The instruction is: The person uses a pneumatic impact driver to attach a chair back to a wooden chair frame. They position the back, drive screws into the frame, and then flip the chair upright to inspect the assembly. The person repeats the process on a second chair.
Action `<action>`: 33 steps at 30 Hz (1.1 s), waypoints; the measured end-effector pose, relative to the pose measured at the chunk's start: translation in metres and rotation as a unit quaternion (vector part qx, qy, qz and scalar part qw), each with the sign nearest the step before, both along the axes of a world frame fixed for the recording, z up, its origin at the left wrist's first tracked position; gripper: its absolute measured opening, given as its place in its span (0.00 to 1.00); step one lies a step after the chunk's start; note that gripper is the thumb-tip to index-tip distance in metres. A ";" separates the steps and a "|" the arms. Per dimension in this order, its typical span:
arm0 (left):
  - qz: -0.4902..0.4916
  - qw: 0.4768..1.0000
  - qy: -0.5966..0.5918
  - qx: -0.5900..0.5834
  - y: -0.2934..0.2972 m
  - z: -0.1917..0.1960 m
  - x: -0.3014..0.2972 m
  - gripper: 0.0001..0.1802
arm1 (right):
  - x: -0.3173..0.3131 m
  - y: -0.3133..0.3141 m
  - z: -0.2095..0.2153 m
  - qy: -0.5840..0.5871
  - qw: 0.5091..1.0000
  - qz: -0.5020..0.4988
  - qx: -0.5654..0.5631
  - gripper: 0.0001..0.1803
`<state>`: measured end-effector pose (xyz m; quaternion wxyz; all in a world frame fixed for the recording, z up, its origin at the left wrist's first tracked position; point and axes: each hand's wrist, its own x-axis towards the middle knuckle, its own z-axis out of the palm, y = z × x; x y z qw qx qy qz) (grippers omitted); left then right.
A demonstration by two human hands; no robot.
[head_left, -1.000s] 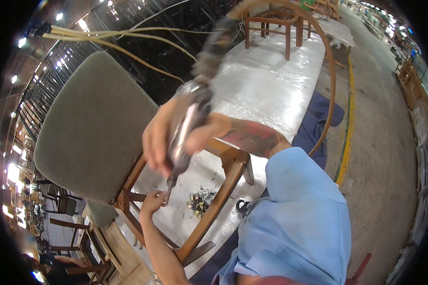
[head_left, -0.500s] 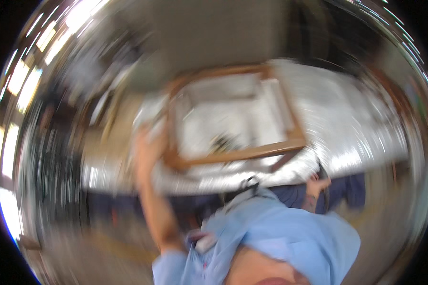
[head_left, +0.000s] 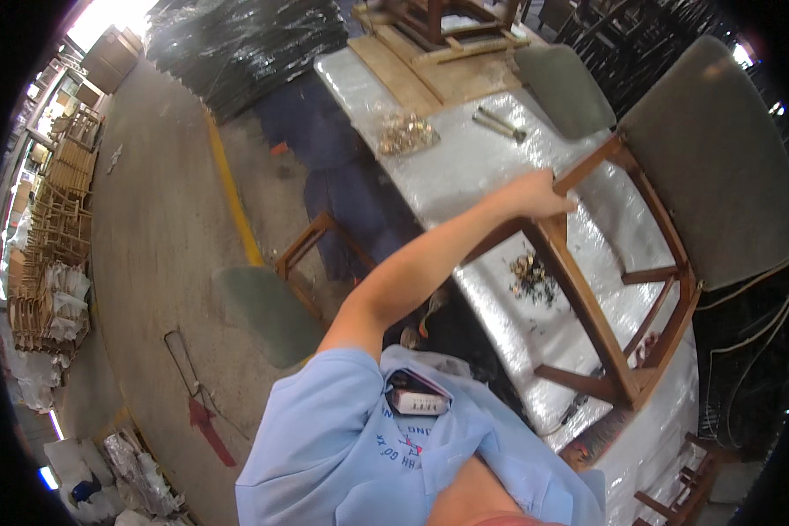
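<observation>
My left hand (head_left: 542, 195) is closed around a corner of a brown wooden chair frame (head_left: 587, 324). The chair rests tipped on a table covered in shiny plastic wrap (head_left: 473, 167), its large grey-green padded panel (head_left: 710, 167) on the far right. Inside the frame's outline, a pile of small metal fasteners (head_left: 533, 279) lies on the wrap. My right hand (head_left: 648, 348) is mostly hidden behind the chair's lower rails, with only a bit of its fingers showing. What it holds, if anything, is not visible.
Farther up the table lie a bag of small metal parts (head_left: 408, 134), a metal hand tool (head_left: 500, 124) and another padded panel (head_left: 565, 90). A second chair (head_left: 272, 307) stands on the floor at left, near a red-based trolley-like object (head_left: 209, 430). Stacked wooden frames (head_left: 57, 237) line the far left.
My view has swung toward the left and is sharper. The chair frame now sits to the right in view, tilted, with my left hand gripping its corner. My right hand has gone behind the rails.
</observation>
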<state>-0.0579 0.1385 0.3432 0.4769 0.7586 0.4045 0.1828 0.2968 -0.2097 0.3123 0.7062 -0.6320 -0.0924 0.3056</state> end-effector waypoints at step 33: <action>-0.125 0.917 -0.220 -0.308 0.008 0.002 -0.026 0.45 | 0.111 0.095 0.022 -0.098 0.956 -0.050 -0.272 0.37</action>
